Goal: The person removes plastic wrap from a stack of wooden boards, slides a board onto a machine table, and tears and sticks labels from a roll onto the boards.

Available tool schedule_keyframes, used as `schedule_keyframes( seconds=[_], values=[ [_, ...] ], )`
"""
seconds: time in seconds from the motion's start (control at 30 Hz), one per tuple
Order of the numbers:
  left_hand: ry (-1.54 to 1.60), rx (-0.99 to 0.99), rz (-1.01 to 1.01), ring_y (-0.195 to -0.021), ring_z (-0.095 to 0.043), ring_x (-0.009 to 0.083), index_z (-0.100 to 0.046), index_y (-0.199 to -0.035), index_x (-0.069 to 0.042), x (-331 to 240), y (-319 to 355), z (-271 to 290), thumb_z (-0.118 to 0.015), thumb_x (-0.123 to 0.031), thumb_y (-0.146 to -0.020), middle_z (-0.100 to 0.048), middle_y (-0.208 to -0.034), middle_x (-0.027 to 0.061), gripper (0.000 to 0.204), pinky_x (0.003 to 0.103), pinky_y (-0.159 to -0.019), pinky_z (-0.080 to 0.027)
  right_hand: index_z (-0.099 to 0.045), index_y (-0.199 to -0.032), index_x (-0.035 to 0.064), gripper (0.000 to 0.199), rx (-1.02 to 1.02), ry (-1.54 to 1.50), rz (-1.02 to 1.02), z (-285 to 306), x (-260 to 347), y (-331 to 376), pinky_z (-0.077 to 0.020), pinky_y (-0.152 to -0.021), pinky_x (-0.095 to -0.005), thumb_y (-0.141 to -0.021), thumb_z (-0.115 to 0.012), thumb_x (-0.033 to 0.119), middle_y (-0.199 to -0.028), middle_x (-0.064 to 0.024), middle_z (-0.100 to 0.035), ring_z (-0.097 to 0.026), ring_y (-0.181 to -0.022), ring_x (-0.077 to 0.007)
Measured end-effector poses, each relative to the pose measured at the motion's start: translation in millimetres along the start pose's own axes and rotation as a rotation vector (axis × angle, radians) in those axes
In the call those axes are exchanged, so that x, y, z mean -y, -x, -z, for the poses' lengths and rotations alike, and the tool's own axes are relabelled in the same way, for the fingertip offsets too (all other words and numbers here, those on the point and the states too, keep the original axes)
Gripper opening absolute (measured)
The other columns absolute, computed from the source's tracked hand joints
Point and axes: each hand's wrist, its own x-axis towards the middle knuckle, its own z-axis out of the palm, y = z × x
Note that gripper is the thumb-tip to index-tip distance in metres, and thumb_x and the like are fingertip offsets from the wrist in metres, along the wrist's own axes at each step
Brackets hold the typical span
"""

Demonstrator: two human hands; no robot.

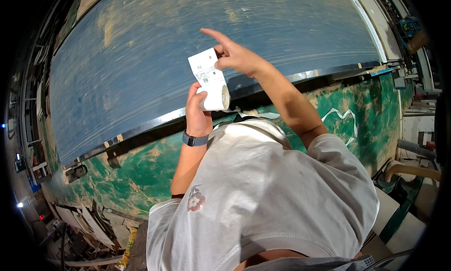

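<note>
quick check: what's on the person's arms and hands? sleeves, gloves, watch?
Both hands are bare, no gloves. The left hand has a dark smartwatch or fitness band on its wrist, grey-blue strap. The right hand shows no watch or rings. Forearms are uncovered; short light-grey T-shirt sleeves end at the upper arms. The shirt has a small reddish flower print on the chest.

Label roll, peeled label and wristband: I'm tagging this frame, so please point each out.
label roll (215, 98), head view, on its white outer wrap.
peeled label (205, 70), head view, on its printed face.
wristband (194, 140), head view, on the dark strap.
</note>
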Motion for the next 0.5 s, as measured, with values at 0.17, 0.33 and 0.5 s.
schedule_keyframes(
  seconds=[0.17, 0.33, 0.5],
  values=[
    [0.002, -0.029, -0.007, -0.093, -0.064, 0.0196, -0.046, -0.119, -0.002, -1.9, -0.1, -6.8, -0.044, -0.017, -0.082, -0.061, -0.108, 0.0125, 0.040, 0.033, -0.074, -0.055, -0.026, -0.148, 0.0130, 0.087, 0.052, 0.082, -0.052, -4.5, 3.9, 3.5, -0.0448, -0.080, -0.0313, -0.068, -0.055, -0.006, -0.095, -0.0117, -0.063, -0.058, -0.087, -0.0176],
    [0.010, -0.030, -0.015, -0.096, -0.064, 0.0205, -0.045, -0.119, -0.002, -4.7, 1.0, -9.1, -0.044, -0.017, -0.082, -0.061, -0.108, 0.0132, 0.041, 0.033, -0.077, -0.055, -0.028, -0.147, 0.0118, 0.083, -0.011, 0.084, -0.024, -3.5, -2.9, -0.7, -0.0459, -0.080, -0.0312, -0.070, -0.054, -0.006, -0.094, -0.0124, -0.063, -0.059, -0.087, -0.0167],
    [-0.011, -0.004, 0.020, -0.098, -0.064, 0.0211, -0.045, -0.120, -0.002, -5.7, 1.1, -5.5, -0.045, -0.016, -0.081, -0.060, -0.111, 0.0134, 0.041, 0.033, -0.082, -0.053, -0.036, -0.142, 0.0098, 0.072, -0.100, 0.042, -0.003, -0.6, 0.1, -5.3, -0.0466, -0.079, -0.0305, -0.074, -0.052, -0.005, -0.093, -0.0116, -0.064, -0.060, -0.087, -0.0161]
  ],
)
